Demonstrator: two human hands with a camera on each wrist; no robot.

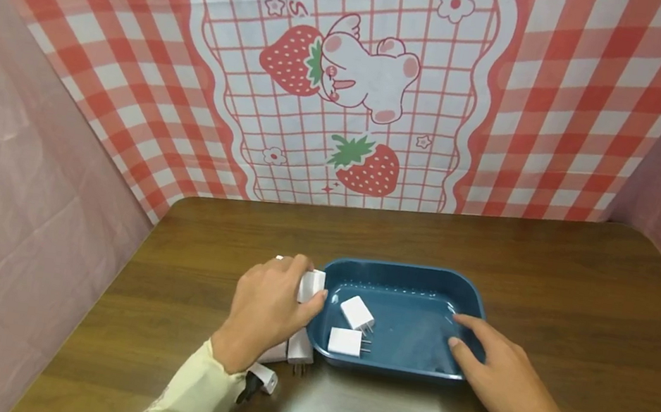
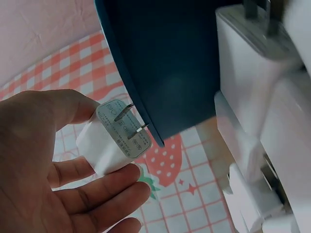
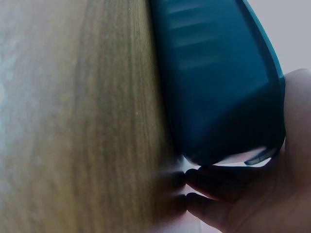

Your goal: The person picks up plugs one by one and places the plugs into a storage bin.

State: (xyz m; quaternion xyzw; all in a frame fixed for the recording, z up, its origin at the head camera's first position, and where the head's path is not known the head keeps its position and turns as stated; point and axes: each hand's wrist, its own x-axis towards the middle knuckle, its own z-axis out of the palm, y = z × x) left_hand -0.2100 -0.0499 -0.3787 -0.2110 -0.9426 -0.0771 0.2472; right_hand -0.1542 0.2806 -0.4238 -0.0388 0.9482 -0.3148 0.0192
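A white charger plug (image 1: pixel 311 286) is pinched in my left hand (image 1: pixel 268 300), just beside the left rim of the blue tray (image 1: pixel 398 267). In the left wrist view its two metal prongs and grey printed face (image 2: pixel 124 127) point toward the tray wall. Two more white charger plugs lie inside the tray, one tilted (image 1: pixel 356 312) and one lying flat (image 1: pixel 344 341). My right hand (image 1: pixel 501 367) holds the tray's right end. Its thumb and a finger reach over the rim, while other fingers (image 3: pixel 214 187) lie outside against the end.
More white charger plugs (image 1: pixel 300 348) sit on the wooden table (image 1: pixel 578 307) left of the tray, partly hidden under my left forearm. Near my left wrist is a white plug (image 1: pixel 264 377) beside something black. A checked strawberry cloth (image 1: pixel 535 123) hangs behind the table.
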